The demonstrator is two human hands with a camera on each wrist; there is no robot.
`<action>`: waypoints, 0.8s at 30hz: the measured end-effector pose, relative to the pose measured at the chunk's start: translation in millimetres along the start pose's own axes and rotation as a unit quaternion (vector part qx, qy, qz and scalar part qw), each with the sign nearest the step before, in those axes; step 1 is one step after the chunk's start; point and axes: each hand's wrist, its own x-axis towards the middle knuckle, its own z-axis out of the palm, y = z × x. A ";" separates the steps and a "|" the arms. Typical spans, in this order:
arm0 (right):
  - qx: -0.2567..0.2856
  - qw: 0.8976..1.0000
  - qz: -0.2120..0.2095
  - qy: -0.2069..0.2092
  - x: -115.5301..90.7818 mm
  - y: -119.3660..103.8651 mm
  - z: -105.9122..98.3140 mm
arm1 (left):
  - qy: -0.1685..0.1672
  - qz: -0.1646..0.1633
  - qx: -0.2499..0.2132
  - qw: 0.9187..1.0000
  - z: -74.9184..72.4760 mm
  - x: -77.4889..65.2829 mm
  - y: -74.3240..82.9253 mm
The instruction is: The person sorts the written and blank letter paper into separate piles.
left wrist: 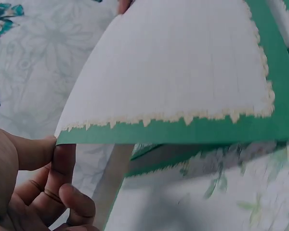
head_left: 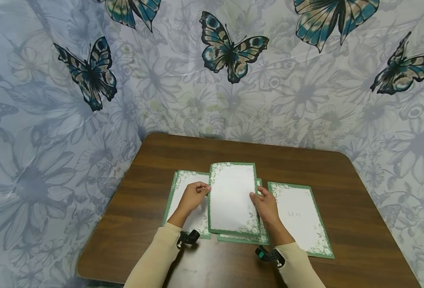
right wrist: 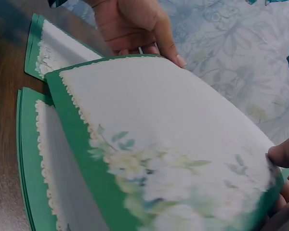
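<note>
Both hands hold up one green-bordered sheet of paper (head_left: 233,200) printed with pale flowers at its corners. On its left edge the left hand (head_left: 193,196) pinches it between thumb and finger. My right hand (head_left: 266,204) pinches the opposite edge, thumb on the front face. In the right wrist view the raised sheet (right wrist: 149,110) bows between the hands, its lower part bending toward the right thumb (right wrist: 284,153). Beneath it lies a stack of similar sheets (head_left: 244,239), mostly covered by the raised one.
To the left lies another stack of green-bordered sheets (head_left: 191,180), partly behind the left hand. On the right a similar sheet (head_left: 298,216) bears small faint writing. All rest on a brown wooden table (head_left: 125,240) before a butterfly-print cloth backdrop (head_left: 183,80).
</note>
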 end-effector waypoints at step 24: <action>-0.022 0.999 -0.046 -0.009 9.0 -0.3 30.1 | 0.048 -0.017 0.094 0.994 -50.6 -6.3 5.0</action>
